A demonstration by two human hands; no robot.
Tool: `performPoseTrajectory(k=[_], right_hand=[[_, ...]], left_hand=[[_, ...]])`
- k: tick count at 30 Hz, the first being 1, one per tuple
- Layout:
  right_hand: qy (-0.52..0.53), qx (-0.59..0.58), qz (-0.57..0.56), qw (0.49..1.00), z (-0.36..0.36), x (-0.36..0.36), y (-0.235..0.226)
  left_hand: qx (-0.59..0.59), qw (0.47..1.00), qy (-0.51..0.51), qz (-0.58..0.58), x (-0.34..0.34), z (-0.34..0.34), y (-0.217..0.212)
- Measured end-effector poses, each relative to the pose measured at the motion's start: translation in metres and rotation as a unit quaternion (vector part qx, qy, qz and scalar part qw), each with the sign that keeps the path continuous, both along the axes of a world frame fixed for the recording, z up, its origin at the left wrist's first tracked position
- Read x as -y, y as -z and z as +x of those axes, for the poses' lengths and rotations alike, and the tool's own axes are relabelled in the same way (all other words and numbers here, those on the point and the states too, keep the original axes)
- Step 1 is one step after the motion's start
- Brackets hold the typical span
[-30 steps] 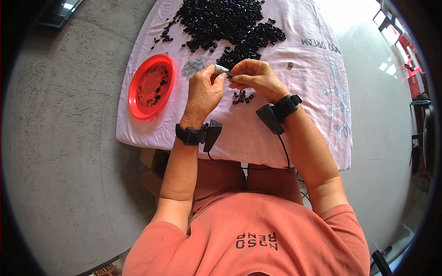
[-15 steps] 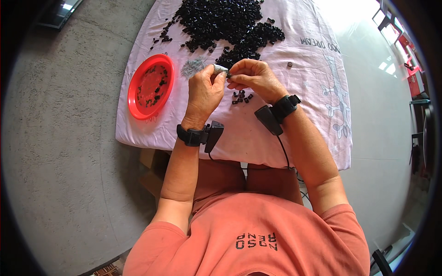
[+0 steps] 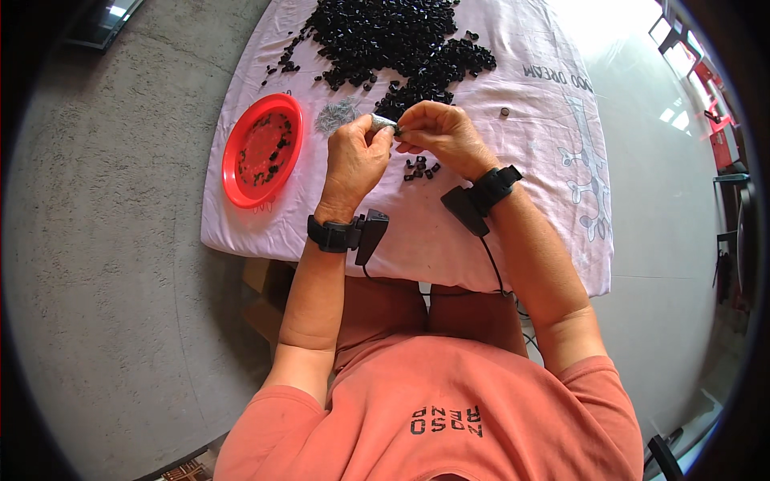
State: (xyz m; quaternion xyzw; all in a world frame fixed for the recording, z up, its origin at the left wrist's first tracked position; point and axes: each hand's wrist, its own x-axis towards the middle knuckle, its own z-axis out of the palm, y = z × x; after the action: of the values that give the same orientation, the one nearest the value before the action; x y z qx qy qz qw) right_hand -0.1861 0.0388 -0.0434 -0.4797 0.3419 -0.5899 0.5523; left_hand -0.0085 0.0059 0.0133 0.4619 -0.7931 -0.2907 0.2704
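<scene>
My left hand (image 3: 357, 156) is closed, thumb against forefinger, with a silvery-grey piece (image 3: 383, 122) at its tip; whether that is held or wrapped round the finger I cannot tell. Fingertip to fingertip with it, my right hand (image 3: 445, 136) pinches a tiny dark part (image 3: 398, 131), mostly hidden by the fingers. Below the hands lies a small group of black square pieces (image 3: 420, 168) on the pink cloth. Beside my left hand is a loose heap of thin silvery pins or wires (image 3: 337, 116).
A large pile of small black pieces (image 3: 385, 40) covers the far part of the cloth-covered table (image 3: 537, 216). At the left a red round plate (image 3: 230, 172) holds scattered black bits. One small round piece (image 3: 504, 112) lies to the right. Cables run from both wrist-worn devices.
Both hands stay together in nearly the same place. My right wrist has shifted very slightly to the left, and the fingers have barely moved.
</scene>
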Motion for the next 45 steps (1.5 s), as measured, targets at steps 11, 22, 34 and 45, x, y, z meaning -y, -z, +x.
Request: performPoseTrajectory(k=[11, 22, 34, 45], right_hand=[[-0.012, 0.001, 0.002, 1.0, -0.001, -0.001, -0.004], [-0.01, -0.007, -0.011, 1.0, 0.0, 0.001, -0.001], [0.011, 0.021, 0.021, 0.999, 0.001, -0.001, -0.004], [0.01, 0.029, 0.081, 0.996, 0.0, -0.006, -0.012]], left_hand=[[-0.113, 0.991, 0.001, 0.075, -0.007, 0.0, -0.002], [-0.111, 0.992, 0.002, 0.057, -0.007, 0.0, -0.002], [-0.036, 0.992, -0.012, -0.123, -0.009, -0.01, 0.003], [-0.019, 0.991, 0.034, -0.127, -0.017, -0.009, -0.004]])
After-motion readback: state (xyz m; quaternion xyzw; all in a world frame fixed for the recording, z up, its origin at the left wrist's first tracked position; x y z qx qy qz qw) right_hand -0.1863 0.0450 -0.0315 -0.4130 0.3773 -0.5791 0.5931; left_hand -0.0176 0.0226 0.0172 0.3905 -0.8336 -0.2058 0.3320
